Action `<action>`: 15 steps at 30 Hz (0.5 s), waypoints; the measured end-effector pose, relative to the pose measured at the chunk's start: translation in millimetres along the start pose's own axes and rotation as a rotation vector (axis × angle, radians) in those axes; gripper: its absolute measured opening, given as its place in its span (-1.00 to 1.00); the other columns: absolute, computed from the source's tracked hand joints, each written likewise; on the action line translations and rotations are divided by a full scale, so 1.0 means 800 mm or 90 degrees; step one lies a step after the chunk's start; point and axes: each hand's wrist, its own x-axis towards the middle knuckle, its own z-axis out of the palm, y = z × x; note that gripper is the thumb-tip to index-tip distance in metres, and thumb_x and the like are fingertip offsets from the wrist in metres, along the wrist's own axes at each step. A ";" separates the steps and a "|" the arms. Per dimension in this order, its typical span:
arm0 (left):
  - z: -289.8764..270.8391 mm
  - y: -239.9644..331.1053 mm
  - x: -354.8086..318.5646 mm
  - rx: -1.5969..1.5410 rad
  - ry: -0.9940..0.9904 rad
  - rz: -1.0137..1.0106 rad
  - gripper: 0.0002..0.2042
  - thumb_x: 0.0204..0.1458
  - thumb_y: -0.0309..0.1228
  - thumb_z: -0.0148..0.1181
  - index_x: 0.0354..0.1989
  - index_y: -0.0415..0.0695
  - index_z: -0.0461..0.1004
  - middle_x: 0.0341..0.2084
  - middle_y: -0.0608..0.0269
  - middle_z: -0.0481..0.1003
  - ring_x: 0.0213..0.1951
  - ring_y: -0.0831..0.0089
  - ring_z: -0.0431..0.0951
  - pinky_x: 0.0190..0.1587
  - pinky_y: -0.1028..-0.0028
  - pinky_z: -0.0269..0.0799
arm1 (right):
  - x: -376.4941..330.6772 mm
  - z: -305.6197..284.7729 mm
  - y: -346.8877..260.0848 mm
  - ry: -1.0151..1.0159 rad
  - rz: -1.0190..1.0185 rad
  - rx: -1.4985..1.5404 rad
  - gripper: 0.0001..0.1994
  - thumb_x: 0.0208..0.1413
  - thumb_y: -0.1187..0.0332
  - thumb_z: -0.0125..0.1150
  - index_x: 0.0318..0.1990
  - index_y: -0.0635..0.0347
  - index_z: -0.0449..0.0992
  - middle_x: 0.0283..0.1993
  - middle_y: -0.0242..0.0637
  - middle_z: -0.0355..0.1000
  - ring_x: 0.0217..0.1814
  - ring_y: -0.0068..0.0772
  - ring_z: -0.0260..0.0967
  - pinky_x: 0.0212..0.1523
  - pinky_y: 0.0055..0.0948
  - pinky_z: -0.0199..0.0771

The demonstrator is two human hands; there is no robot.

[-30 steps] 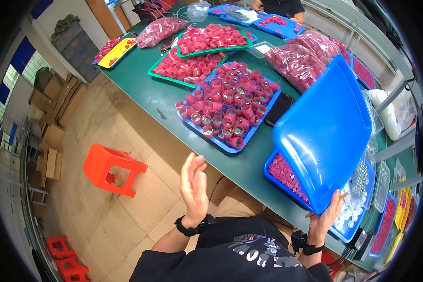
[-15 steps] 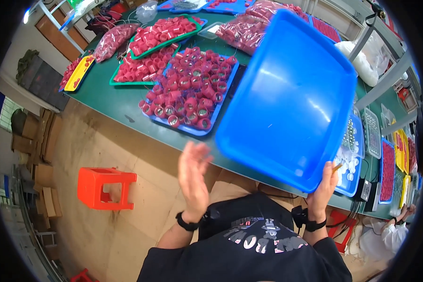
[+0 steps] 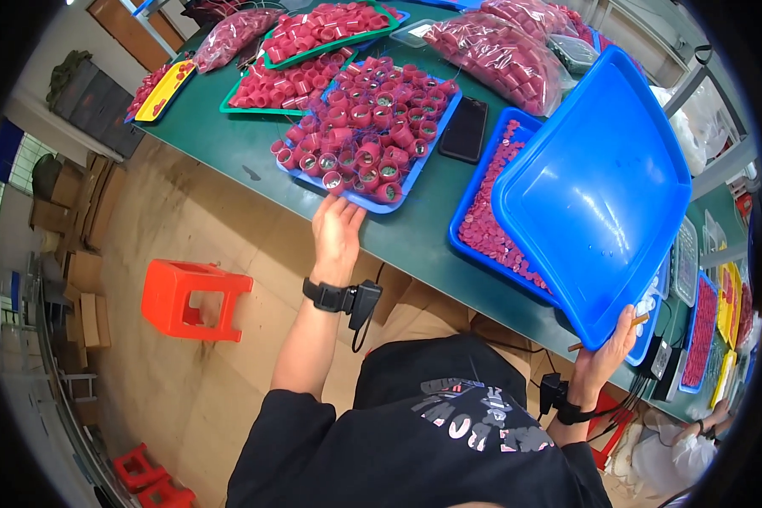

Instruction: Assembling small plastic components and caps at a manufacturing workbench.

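My right hand (image 3: 608, 354) grips a blue plastic tray (image 3: 597, 182) by its near corner. This tray is tilted up, with no parts lying in it. A thin brown stick (image 3: 642, 320) sticks out beside the same hand. Partly covered by the raised tray is a deeper blue tray (image 3: 457, 229) filled with small red pieces (image 3: 493, 222). My left hand (image 3: 339, 233) touches the near edge of another blue tray (image 3: 372, 206), its fingers stretched out. Red cylindrical caps (image 3: 360, 157) with metal bits inside and thin wires fill that tray.
A black phone (image 3: 464, 131) lies on the green table (image 3: 415, 245). Behind are green trays (image 3: 267, 108) of red parts and a clear bag of red parts (image 3: 499, 63). A red stool (image 3: 190, 300) stands left on the floor. Another person's hand (image 3: 715, 419) shows at far right.
My left hand has moved up to the edge of the tray of red caps. The raised tray has shifted right, uncovering the phone and the tray of small red pieces.
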 end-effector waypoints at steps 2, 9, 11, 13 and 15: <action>0.011 0.003 0.001 0.020 0.036 -0.012 -0.72 0.12 -0.54 -0.07 0.02 -0.28 0.26 -0.09 0.08 0.41 -0.04 0.25 0.42 0.06 0.20 0.36 | -0.002 0.005 -0.002 -0.001 0.009 -0.005 -0.81 0.28 0.23 -0.04 -0.20 0.15 0.36 -0.33 -0.46 0.35 -0.34 -0.68 0.34 -0.37 -0.62 0.40; 0.018 0.002 -0.006 0.064 0.097 0.002 -0.75 0.11 -0.48 -0.03 -0.04 -0.22 0.31 -0.20 0.18 0.44 -0.14 0.32 0.45 -0.06 0.24 0.40 | -0.004 0.021 -0.008 0.030 0.001 -0.003 -0.81 0.28 0.20 -0.03 -0.26 0.11 0.34 -0.44 -0.48 0.33 -0.51 -0.69 0.34 -0.60 -0.68 0.35; 0.017 0.004 -0.014 0.067 0.114 0.026 -0.73 0.09 -0.47 0.03 -0.03 -0.22 0.30 -0.23 0.19 0.44 -0.14 0.31 0.46 -0.08 0.25 0.42 | 0.000 0.018 -0.009 0.035 -0.003 -0.005 -0.81 0.27 0.19 -0.03 -0.27 0.10 0.33 -0.46 -0.48 0.33 -0.56 -0.69 0.33 -0.67 -0.69 0.33; 0.012 0.006 -0.020 0.059 0.116 0.035 -0.73 0.09 -0.46 0.05 -0.04 -0.22 0.30 -0.24 0.19 0.44 -0.16 0.31 0.47 -0.08 0.25 0.43 | 0.004 -0.003 -0.007 -0.062 0.032 -0.003 -0.77 0.27 0.22 -0.01 -0.15 0.20 0.37 -0.25 -0.38 0.39 -0.24 -0.59 0.39 -0.25 -0.56 0.44; 0.002 0.011 -0.025 0.068 0.105 0.030 -0.74 0.10 -0.45 0.05 -0.04 -0.22 0.30 -0.25 0.19 0.44 -0.16 0.31 0.47 -0.06 0.24 0.43 | 0.006 -0.007 -0.005 -0.064 0.032 0.000 -0.78 0.27 0.22 -0.02 -0.16 0.19 0.37 -0.26 -0.39 0.39 -0.25 -0.60 0.38 -0.27 -0.57 0.43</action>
